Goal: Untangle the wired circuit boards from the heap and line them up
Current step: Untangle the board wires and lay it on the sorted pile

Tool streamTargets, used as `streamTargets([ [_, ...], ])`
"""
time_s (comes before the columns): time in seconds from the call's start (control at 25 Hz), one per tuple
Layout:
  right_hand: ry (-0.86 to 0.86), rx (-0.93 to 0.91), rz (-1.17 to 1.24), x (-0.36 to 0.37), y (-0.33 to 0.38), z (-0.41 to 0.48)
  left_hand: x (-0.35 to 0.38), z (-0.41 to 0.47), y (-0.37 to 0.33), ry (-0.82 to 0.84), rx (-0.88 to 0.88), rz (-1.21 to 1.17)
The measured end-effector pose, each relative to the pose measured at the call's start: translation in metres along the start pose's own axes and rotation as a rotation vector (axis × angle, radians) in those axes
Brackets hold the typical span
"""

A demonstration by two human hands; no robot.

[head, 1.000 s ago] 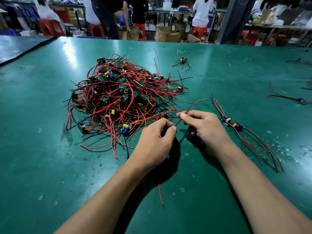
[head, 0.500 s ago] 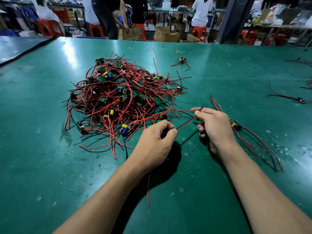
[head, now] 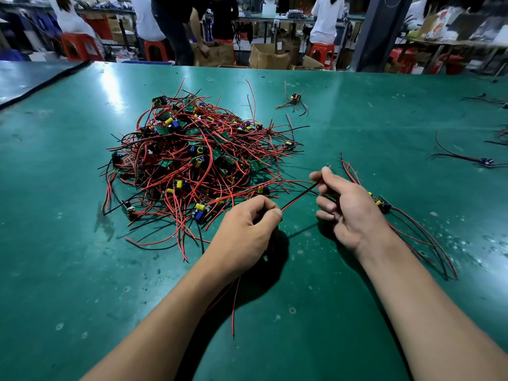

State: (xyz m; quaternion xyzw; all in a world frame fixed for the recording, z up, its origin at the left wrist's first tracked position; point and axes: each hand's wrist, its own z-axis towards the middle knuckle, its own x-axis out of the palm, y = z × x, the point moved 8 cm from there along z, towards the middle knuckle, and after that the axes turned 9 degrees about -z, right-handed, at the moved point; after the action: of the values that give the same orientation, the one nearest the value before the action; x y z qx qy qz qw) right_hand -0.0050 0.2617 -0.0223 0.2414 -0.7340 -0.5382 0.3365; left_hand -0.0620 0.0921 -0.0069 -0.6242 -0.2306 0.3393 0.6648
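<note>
Red and black wires knotted round small green circuit boards form a tangled heap (head: 192,166) left of the middle of the green table (head: 82,270), so most of the job looks undone. One red-and-black wire (head: 298,198) stretches taut between the hands. The left hand (head: 247,232) curls round its near end and the right hand (head: 349,207) pinches its far end between thumb and forefinger. Just right of that hand lie a few freed boards (head: 383,204), wires trailing toward the near right corner. A far stray board (head: 294,98) sits toward the far edge, a right stray board (head: 486,161) near the right edge.
</note>
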Motion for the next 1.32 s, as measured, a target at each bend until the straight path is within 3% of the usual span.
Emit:
streamTargets([
  [0.24,0.156,0.175,0.340,0.010,0.000,-0.006,0.002,-0.001,-0.004,0.029,0.001,-0.001],
  [0.44,0.131,0.186,0.401,0.007,0.000,-0.004,0.003,-0.001,-0.002,0.034,-0.005,-0.017],
  [0.56,0.200,0.257,0.511,0.010,-0.001,-0.005,0.005,-0.001,-0.002,0.052,-0.003,-0.016],
  [1.08,0.082,0.177,0.360,-0.003,-0.003,0.000,-0.001,0.001,0.006,0.004,-0.032,-0.117],
  [1.32,0.060,0.161,0.243,-0.002,-0.008,0.002,-0.007,0.003,0.011,-0.075,-0.169,-0.489],
])
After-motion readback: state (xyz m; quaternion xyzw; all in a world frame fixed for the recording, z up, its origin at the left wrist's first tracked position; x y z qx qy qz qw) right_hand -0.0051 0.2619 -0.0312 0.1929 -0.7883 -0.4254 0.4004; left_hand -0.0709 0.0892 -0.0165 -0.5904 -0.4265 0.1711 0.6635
